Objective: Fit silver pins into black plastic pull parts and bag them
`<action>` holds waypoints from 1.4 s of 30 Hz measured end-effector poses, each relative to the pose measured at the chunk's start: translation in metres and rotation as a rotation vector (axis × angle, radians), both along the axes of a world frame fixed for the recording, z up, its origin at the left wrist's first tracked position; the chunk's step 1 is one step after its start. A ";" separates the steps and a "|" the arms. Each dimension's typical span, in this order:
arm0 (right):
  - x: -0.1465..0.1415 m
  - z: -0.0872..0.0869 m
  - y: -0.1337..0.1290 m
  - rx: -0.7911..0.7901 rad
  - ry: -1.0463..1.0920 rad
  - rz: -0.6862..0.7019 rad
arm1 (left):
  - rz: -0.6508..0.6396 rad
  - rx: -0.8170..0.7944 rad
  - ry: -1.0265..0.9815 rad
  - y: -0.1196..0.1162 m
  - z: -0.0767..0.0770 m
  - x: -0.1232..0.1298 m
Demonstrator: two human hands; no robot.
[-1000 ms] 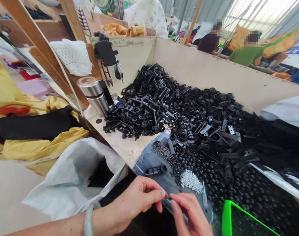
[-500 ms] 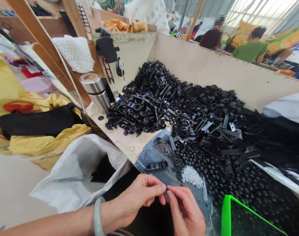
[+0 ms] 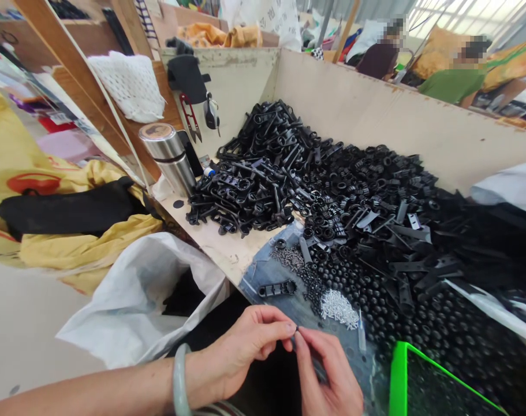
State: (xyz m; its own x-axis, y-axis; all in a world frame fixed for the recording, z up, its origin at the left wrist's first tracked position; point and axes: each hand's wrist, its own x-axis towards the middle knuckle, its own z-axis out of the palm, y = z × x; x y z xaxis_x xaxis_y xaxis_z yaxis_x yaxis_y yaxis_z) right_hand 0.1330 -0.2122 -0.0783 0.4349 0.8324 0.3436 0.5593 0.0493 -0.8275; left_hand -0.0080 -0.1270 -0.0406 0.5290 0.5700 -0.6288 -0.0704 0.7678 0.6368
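Just between fingers (image 3: 283, 331), dark piece (image 3: 297, 329)

Light is glaring through the window (image 3: 462, 17) beyond the bench (image 3: 228, 248); black parts (image 3: 492, 231) on its right side are sinking into darkness; frame edges are stretching.

Glossy black plastic beads (image 3: 377, 294), shiny metal flask (image 3: 175, 172)

Bare left hand (image 3: 245, 349), bare right hand (image 3: 329, 367) pinch tiny dark piece (image 3: 297, 328). Long black plastic part (image 3: 277, 288) beyond left fingers; silvery metal pins (image 3: 338, 308) heaped beyond right fingers; bright-green angular frame (image 3: 399, 375) to their right.
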 end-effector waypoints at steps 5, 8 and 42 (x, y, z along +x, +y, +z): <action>0.010 0.000 0.002 0.109 -0.397 0.122 | -0.011 0.052 0.044 -0.001 0.004 0.001; 0.015 0.001 0.002 0.094 -0.414 0.172 | -0.021 0.099 0.074 0.000 0.009 0.000; 0.020 0.011 0.006 -0.024 -0.245 0.298 | -0.048 -0.004 0.127 -0.005 -0.005 -0.001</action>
